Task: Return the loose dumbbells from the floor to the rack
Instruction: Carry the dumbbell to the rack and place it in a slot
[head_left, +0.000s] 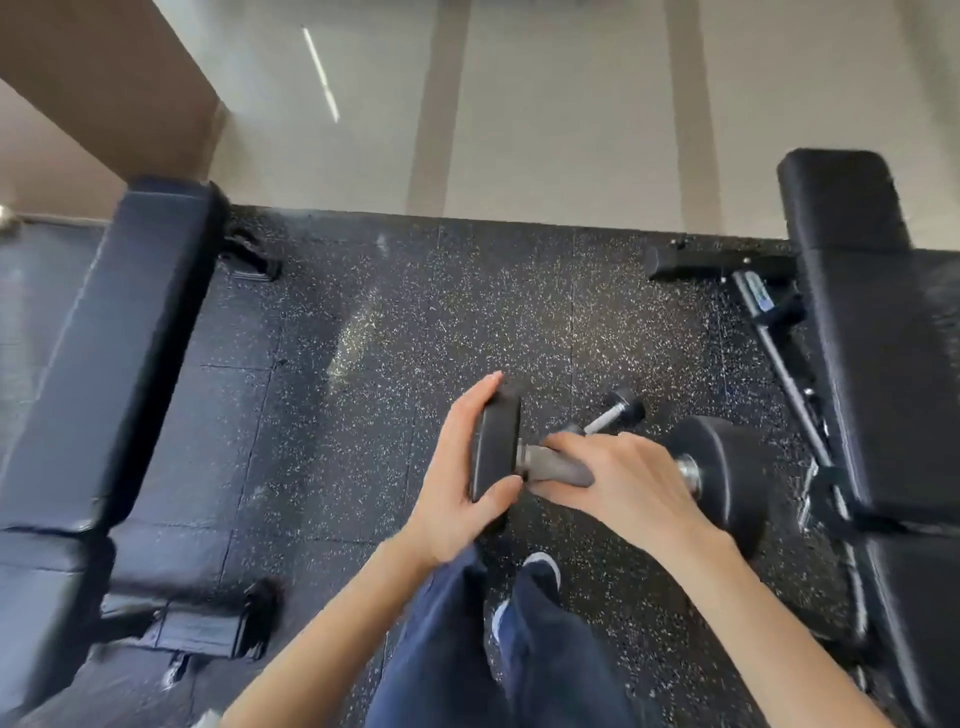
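Floor: black speckled rubber floor (415, 312), its far edge butting straight against a pale glossy floor (571, 130); brown wall (93, 78) at upper left. Left bench (119, 338) and right bench (872, 338), both black-padded, flank an open lane of rubber running from the person's feet to the pale edge. The right bench's metal frame (779, 364) juts into the lane on that side. Large dumbbell (550, 464) lies crosswise in the near middle of the lane, above the knees, its right head near the right bench frame. Cannot tell whether it touches the floor. Left grip (457, 483) holds the left head, palm on the outer face, thumb hooked over the rim. Right grip (623, 478) is wrapped round the grey handle, fingers curled over it. Small dumbbell (613, 415) lies on the rubber just beyond the right grip, tilted diagonally, apart from both benches. Dark blue trouser legs (550, 649) and one shoe (543, 564) show below the grips.
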